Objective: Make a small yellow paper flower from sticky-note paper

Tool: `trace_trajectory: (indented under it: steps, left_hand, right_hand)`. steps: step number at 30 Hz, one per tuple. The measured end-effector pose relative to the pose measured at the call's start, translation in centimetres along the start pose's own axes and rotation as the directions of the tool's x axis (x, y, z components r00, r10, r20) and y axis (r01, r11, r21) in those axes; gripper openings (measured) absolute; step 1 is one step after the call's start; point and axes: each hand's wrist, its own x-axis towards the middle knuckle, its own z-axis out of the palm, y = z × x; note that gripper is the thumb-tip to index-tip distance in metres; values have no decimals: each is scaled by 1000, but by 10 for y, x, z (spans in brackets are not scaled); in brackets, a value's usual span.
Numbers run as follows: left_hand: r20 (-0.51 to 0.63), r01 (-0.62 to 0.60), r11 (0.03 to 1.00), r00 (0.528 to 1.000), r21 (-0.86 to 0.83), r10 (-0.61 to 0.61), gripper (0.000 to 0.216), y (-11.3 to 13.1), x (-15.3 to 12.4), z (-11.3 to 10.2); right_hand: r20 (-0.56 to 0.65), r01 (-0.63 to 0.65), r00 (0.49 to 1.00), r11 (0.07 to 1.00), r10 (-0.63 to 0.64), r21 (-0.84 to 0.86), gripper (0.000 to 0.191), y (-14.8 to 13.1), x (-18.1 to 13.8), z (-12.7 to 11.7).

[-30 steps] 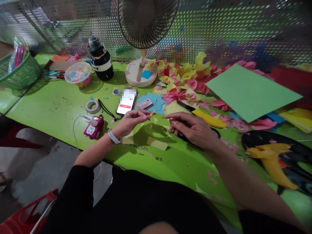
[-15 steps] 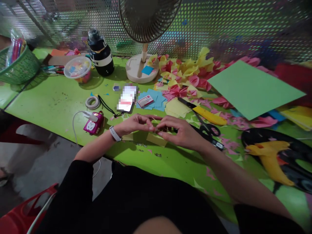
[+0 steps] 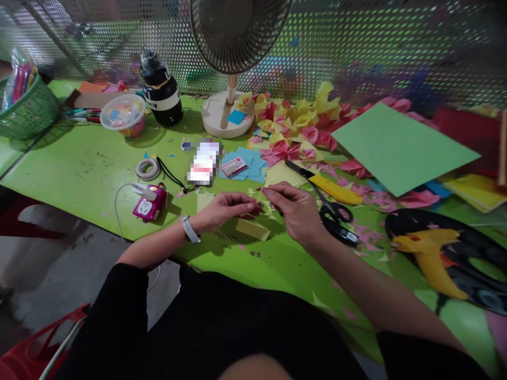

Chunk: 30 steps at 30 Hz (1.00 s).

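Observation:
My left hand (image 3: 225, 208) and my right hand (image 3: 297, 211) meet fingertip to fingertip just above the green table (image 3: 87, 169). Between them they pinch a tiny scrap of paper (image 3: 259, 196), too small to make out clearly. A yellow sticky-note pad (image 3: 252, 229) lies right below my left fingers, and a loose yellow sheet (image 3: 205, 200) lies behind my left hand. Black-handled scissors (image 3: 336, 212) and a yellow utility knife (image 3: 335, 190) lie just right of my right hand.
Behind the hands lie a phone (image 3: 203, 168), blue paper squares (image 3: 249, 161), a pile of folded pink and yellow paper (image 3: 297, 126), a fan (image 3: 222, 116) and a large green sheet (image 3: 400, 148). A pink charger (image 3: 149, 203), tape roll (image 3: 147, 169), bottle (image 3: 160, 92) and green basket (image 3: 27, 108) are left; a glue gun (image 3: 428, 258) is right.
A second ago my hands were apart, the left holding up a small yellowish scrap. The right hand came over to it, and both now pinch at the scrap together.

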Motion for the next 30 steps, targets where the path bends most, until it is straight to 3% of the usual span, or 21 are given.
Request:
trace_trajectory:
  steps: [9,14,18,23,30]
  left_hand:
    - [-116,-25,999,993,-22,23,30,1,0,-1]
    - [-200,-61,998,977,31,66,25,11,5,-16]
    - [-176,-24,997,984,78,37,24,17,6,-23]
    - [-70,-48,987,996,154,59,28,17,4,-21]
    - [-23,-85,980,996,180,90,32,16,2,-19]
  right_hand:
    - [-21,-6,1000,995,3,-100,21,6,3,-4]
    - [199,-34,975,947,102,-320,34,-7,6,-14]
    - [240,92,971,908,9,-408,49,-22,-3,-15]
    - [278,189,958,888,-73,-420,27,-23,-10,-13]
    - [302,216,951,832,-62,-511,31,-14,-6,-13]
